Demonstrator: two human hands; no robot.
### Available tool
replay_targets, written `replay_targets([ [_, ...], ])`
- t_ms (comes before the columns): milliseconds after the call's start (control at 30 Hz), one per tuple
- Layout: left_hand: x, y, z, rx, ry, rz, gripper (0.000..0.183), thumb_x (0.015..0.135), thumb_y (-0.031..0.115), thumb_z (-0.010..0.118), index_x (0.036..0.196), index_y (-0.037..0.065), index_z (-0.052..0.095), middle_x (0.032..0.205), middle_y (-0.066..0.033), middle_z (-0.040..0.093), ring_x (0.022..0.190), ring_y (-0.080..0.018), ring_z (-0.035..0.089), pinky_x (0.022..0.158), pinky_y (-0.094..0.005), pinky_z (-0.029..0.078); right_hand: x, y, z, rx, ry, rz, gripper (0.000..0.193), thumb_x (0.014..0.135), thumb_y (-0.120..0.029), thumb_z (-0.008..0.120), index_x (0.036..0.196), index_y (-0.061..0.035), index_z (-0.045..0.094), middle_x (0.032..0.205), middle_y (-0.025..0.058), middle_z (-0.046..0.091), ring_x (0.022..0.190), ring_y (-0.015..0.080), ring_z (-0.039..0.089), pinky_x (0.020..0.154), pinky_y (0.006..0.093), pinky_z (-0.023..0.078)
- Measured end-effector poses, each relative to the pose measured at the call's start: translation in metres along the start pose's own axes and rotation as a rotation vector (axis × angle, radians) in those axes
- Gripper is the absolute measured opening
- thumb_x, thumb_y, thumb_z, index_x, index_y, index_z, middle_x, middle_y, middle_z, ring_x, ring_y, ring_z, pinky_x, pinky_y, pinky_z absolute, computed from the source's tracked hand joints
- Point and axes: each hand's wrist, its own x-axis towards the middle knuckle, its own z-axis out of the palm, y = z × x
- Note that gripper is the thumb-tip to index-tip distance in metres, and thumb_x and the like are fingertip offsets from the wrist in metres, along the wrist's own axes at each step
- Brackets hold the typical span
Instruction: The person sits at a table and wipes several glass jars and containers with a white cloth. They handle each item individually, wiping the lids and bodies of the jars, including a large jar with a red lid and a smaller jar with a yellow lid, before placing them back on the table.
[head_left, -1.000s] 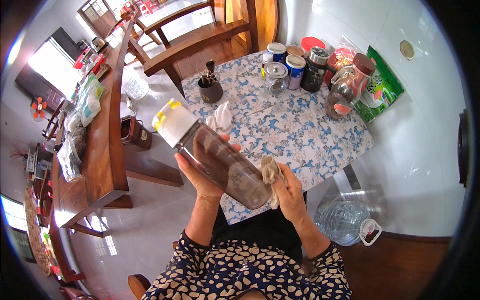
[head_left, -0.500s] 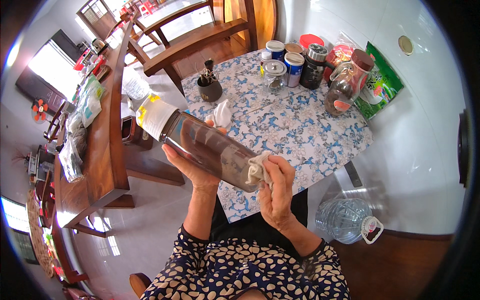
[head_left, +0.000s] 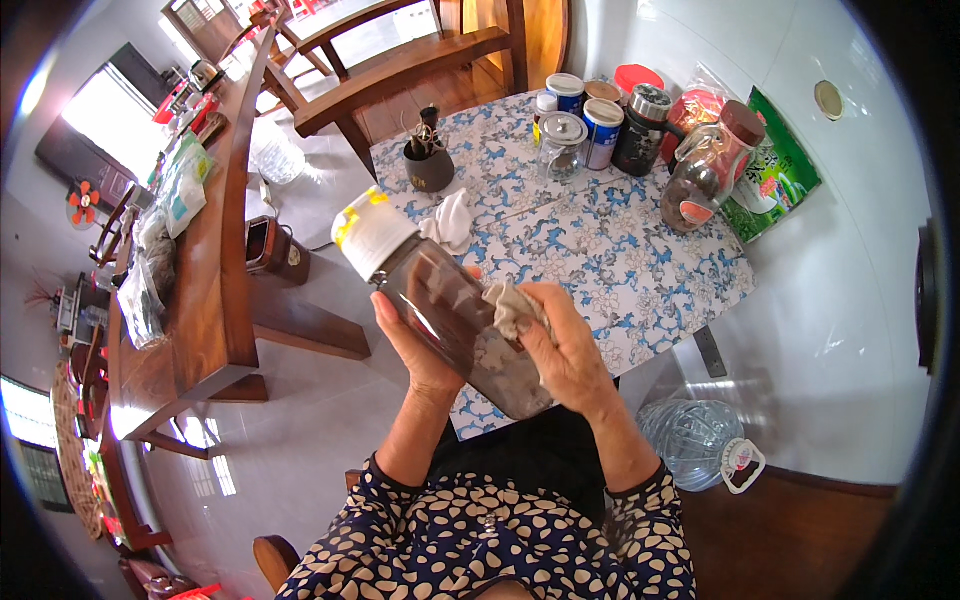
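Note:
A clear, brownish plastic bottle with a white lid marked in yellow is held tilted above the table's near edge, its lid toward the upper left. My left hand wraps it from below, thumb on the near side and fingertips showing past the far side. In my right hand is a bunched beige cloth, pressed against the bottle's right side. Beyond the bottle, a crumpled white cloth lies on the tabletop.
The table's floral cover bears a dark pot, a glass jar, several canisters, a black flask, a brown-lidded jug and a green packet. A large water bottle lies at right. A wooden table stands left.
The bottle has shifted right and turned steeper, its base swinging down toward me. My right hand has slid the beige cloth from near the base up along the bottle's side.

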Motion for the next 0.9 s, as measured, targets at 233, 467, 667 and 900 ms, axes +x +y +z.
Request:
replay_targets([
  [233, -0.005, -0.008, -0.013, 0.092, -0.041, 0.062, 0.091, 0.076, 0.082, 0.031, 0.133, 0.013, 0.040, 0.109, -0.0166, 0.056, 0.094, -0.0284, 0.056, 0.084, -0.0392, 0.046, -0.010, 0.013, 0.013, -0.281, 0.180, -0.249, 0.031, 0.081, -0.002, 0.056, 0.111, -0.0001, 0.052, 0.104, 0.0164, 0.056, 0.094, 0.0314, 0.052, 0.086, 0.0395, 0.040],
  [467, -0.001, -0.016, -0.024, 0.056, -0.114, 0.070, 0.085, 0.081, 0.077, 0.030, 0.134, 0.012, 0.037, 0.118, -0.0170, 0.054, 0.098, -0.0351, 0.059, 0.082, -0.0481, 0.050, -0.040, 0.012, 0.029, -0.558, 0.287, -0.503, 0.035, 0.074, -0.006, 0.062, 0.108, -0.0012, 0.055, 0.111, 0.0154, 0.052, 0.099, 0.0340, 0.048, 0.087, 0.0438, 0.039],
  [667, -0.006, -0.038, -0.040, 0.219, -0.279, 0.270, 0.053, 0.071, 0.009, 0.051, 0.123, -0.001, 0.050, 0.116, -0.0109, 0.058, 0.109, -0.0252, 0.055, 0.095, -0.0356, 0.044, -0.013, 0.017, 0.010, -0.152, 0.335, -0.142, 0.022, 0.091, -0.010, 0.052, 0.110, 0.0008, 0.052, 0.106, 0.0132, 0.052, 0.095, 0.0250, 0.052, 0.086, 0.0327, 0.040],
  [900, -0.012, -0.033, -0.050, 0.730, -0.464, 0.191, 0.094, 0.055, 0.054, 0.084, 0.125, 0.001, 0.049, 0.129, -0.0141, 0.047, 0.120, -0.0262, 0.044, 0.106, -0.0369, 0.030, -0.014, 0.017, -0.007, 0.446, 0.226, -0.163, 0.027, 0.092, -0.006, 0.054, 0.118, -0.0008, 0.050, 0.114, 0.0065, 0.052, 0.097, 0.0116, 0.051, 0.085, 0.0234, 0.042],
])
